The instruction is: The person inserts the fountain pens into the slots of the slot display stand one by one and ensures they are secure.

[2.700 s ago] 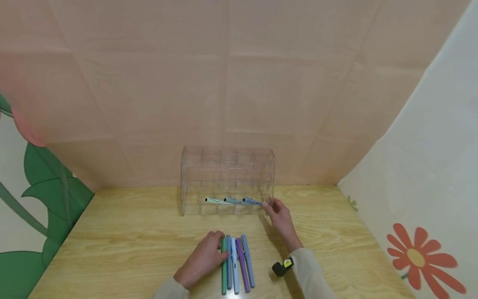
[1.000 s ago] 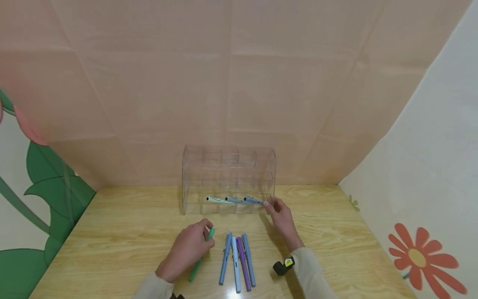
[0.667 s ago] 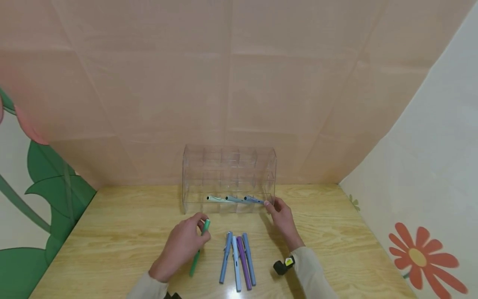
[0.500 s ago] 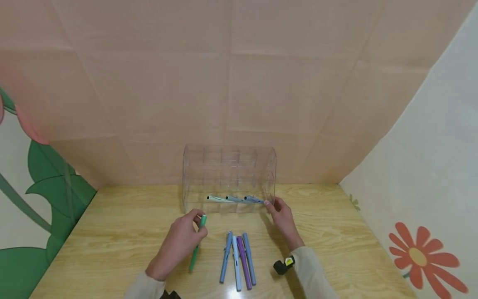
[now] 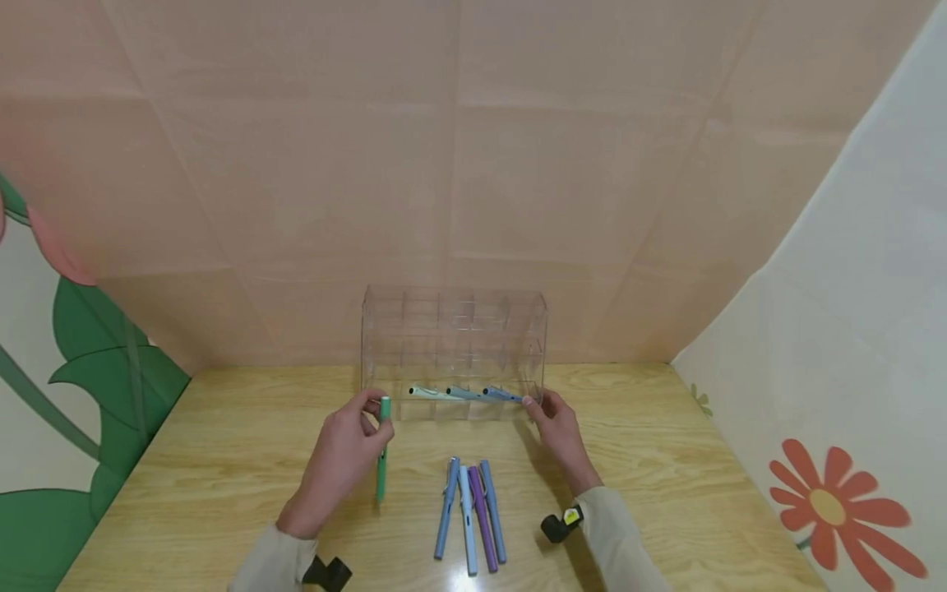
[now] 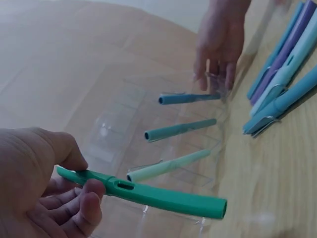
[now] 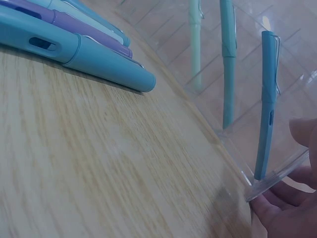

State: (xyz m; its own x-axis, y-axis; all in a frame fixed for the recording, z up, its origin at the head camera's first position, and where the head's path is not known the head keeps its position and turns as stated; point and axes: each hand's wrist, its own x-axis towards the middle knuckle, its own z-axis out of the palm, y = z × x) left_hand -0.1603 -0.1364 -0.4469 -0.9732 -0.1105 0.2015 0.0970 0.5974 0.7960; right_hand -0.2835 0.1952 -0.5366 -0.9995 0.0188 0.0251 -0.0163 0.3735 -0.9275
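My left hand (image 5: 342,450) pinches a green pen (image 6: 171,201) by one end, in front of the lower left corner of a clear acrylic pen rack (image 5: 471,329). The pen's other end slants down toward the table. At the rack's lower right corner, my right hand (image 5: 556,434) grips the side panel, thumb inside and fingers outside in the right wrist view. Across the rack's bottom row lie a pale green pen (image 6: 168,166), a teal pen (image 6: 181,130) and a blue pen (image 6: 185,98), apart from each other.
On the wooden table (image 5: 244,460), before the rack, a blue pen (image 5: 446,511), a light blue pen (image 5: 468,526), a purple pen (image 5: 483,522) and another blue pen (image 5: 493,511) lie side by side. A pinkish sheet (image 5: 451,181) hangs right behind the rack.
My left hand has picked the green pen out of the group on the table and carried it left and forward to the rack, turning it more upright. My right hand stays at the rack's corner.
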